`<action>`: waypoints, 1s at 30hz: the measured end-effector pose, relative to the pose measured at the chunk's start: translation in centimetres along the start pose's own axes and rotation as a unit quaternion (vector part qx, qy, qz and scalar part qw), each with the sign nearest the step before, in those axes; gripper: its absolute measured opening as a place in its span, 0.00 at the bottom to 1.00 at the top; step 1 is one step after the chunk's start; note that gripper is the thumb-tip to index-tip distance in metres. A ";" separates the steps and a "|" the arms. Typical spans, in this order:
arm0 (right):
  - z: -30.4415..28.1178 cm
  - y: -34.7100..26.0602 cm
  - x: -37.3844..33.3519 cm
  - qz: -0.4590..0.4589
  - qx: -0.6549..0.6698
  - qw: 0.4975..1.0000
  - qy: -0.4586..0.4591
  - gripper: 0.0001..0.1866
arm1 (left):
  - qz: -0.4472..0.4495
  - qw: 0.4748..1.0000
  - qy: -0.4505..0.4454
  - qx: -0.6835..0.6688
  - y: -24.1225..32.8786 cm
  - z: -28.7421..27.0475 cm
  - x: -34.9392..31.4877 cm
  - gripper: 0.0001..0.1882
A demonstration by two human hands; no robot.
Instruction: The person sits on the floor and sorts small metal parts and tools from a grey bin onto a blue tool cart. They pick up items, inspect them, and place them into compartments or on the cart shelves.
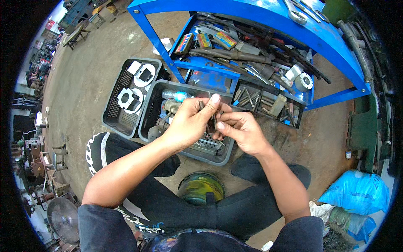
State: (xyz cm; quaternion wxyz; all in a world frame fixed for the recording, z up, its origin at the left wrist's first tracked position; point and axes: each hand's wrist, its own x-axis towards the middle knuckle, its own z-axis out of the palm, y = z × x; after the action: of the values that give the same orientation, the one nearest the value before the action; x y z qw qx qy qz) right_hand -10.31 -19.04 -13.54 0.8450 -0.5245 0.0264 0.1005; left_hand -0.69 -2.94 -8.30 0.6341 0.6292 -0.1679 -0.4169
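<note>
My left hand [184,126] is closed, thumb up, with slim dark metal pieces [213,119] sticking out between its fingers. Close beside it, my right hand [247,131] pinches at the same cluster with thumb and fingertips. The exact kind of these pieces is too small and too covered to make out. Both hands are above a grey plastic basket [226,158] on the floor. In it lie a clear bottle with a blue label [179,96], a metal fitting [171,106], a grey disc [155,133] and metal bars [205,148], partly hidden by my hands.
A second basket [110,115] at left holds white cut-out plates [145,74]. Ahead stands a blue metal trolley [252,10], its lower shelf crowded with tools and small boxes [204,40]. A black tray [299,119] holds drill-like rods. A blue sack [359,189] lies right.
</note>
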 end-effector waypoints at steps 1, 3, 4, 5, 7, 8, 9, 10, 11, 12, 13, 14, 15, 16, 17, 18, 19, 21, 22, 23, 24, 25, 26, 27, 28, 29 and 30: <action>0.2 0.3 0.0 -0.002 0.006 1.000 0.017 0.14 | 0.012 1.000 0.002 -0.015 -0.3 0.1 0.1 0.27; 0.5 0.8 0.2 -0.009 0.010 0.999 0.032 0.12 | 0.004 0.999 0.022 0.026 -0.7 0.0 0.2 0.27; 0.7 1.0 0.3 -0.011 0.009 0.999 0.033 0.11 | 0.000 0.999 0.029 0.040 -0.9 0.0 0.2 0.28; 0.8 1.2 0.5 -0.013 0.008 0.999 0.032 0.10 | 0.006 0.997 0.035 0.067 -1.1 -0.1 0.3 0.27; 1.1 1.6 0.5 -0.002 -0.013 0.999 0.043 0.09 | 0.020 0.993 0.040 0.112 -1.5 -0.1 0.5 0.26; 1.3 1.8 0.4 0.004 -0.023 0.999 0.049 0.09 | 0.019 0.992 0.044 0.116 -1.8 -0.1 0.5 0.26; 1.5 2.0 0.3 0.005 -0.031 0.998 0.058 0.08 | 0.017 0.992 0.046 0.119 -2.1 -0.1 0.4 0.26; 1.7 2.2 0.2 0.004 -0.026 0.997 0.070 0.08 | 0.013 0.992 0.047 0.120 -2.4 -0.1 0.4 0.25; 1.9 2.4 0.2 0.002 -0.023 0.997 0.080 0.09 | -0.001 0.993 0.047 0.106 -2.6 -0.2 0.3 0.25; 2.0 2.5 0.1 0.001 -0.020 0.996 0.089 0.09 | -0.003 0.992 0.047 0.118 -2.8 -0.2 0.2 0.24; 2.1 2.6 0.1 0.005 -0.044 0.994 0.098 0.09 | -0.006 0.990 0.049 0.131 -3.0 -0.2 0.2 0.24; 2.1 2.7 0.0 0.005 -0.048 0.994 0.100 0.08 | -0.008 0.988 0.051 0.145 -3.1 -0.2 0.3 0.24; 2.3 2.8 -0.2 0.004 -0.052 0.993 0.102 0.08 | 0.004 0.989 0.064 0.131 -3.2 0.1 0.4 0.21; 2.4 2.9 -0.2 -0.006 -0.053 0.994 0.099 0.08 | 0.063 0.980 0.082 0.168 -3.3 0.3 0.5 0.21; 2.6 3.1 -0.4 -0.006 -0.067 0.991 0.112 0.07 | 0.107 0.969 0.102 0.198 -3.3 0.5 0.6 0.21; 2.8 3.3 -0.5 -0.015 -0.077 0.990 0.120 0.06 | 0.151 0.954 0.123 0.227 -3.3 0.6 0.7 0.21; 2.9 3.5 -0.4 -0.028 -0.084 0.988 0.124 0.05 | 0.100 0.960 0.107 0.240 -3.2 0.6 0.6 0.20; 3.0 3.8 -0.3 -0.027 -0.084 0.985 0.145 0.04 | 0.011 0.964 0.077 0.255 -3.2 0.5 0.2 0.20; 3.0 4.0 -0.2 -0.011 -0.086 0.983 0.160 0.04 | 0.040 0.951 0.083 0.295 -3.3 0.6 0.2 0.20; 2.7 4.0 -0.1 -0.001 -0.111 0.980 0.165 0.06 | 0.085 0.937 0.092 0.326 -3.4 0.7 0.2 0.21; 2.5 4.0 -0.1 -0.016 -0.085 0.985 0.151 0.05 | 0.114 0.920 0.101 0.361 -3.6 0.9 0.2 0.21; 2.3 3.9 -0.1 -0.001 -0.069 0.987 0.147 0.04 | 0.131 0.914 0.095 0.371 -3.6 0.8 0.2 0.21; 2.0 3.7 -0.1 0.009 -0.046 0.989 0.140 0.04 | 0.122 0.935 0.098 0.320 -3.7 0.8 0.4 0.21; 1.9 3.6 0.0 0.020 -0.078 0.987 0.138 0.04 | 0.096 0.953 0.102 0.270 -3.7 0.9 0.4 0.22; 1.8 3.3 0.0 0.007 -0.060 0.989 0.136 0.04 | 0.065 0.969 0.106 0.215 -3.7 0.9 0.5 0.23; 1.7 3.0 0.0 0.002 -0.041 0.990 0.136 0.04 | 0.046 0.970 0.116 0.209 -3.4 0.7 0.7 0.23; 1.5 2.7 0.2 -0.003 -0.023 0.990 0.136 0.04 | 0.062 0.975 0.119 0.175 -3.2 0.7 0.7 0.24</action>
State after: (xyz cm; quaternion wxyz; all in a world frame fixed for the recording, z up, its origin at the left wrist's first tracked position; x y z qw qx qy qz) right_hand -10.79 -16.47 -15.25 0.8217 -0.5524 0.1375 0.0267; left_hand -1.81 -3.51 -11.46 0.5539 0.7640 -0.2004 -0.2633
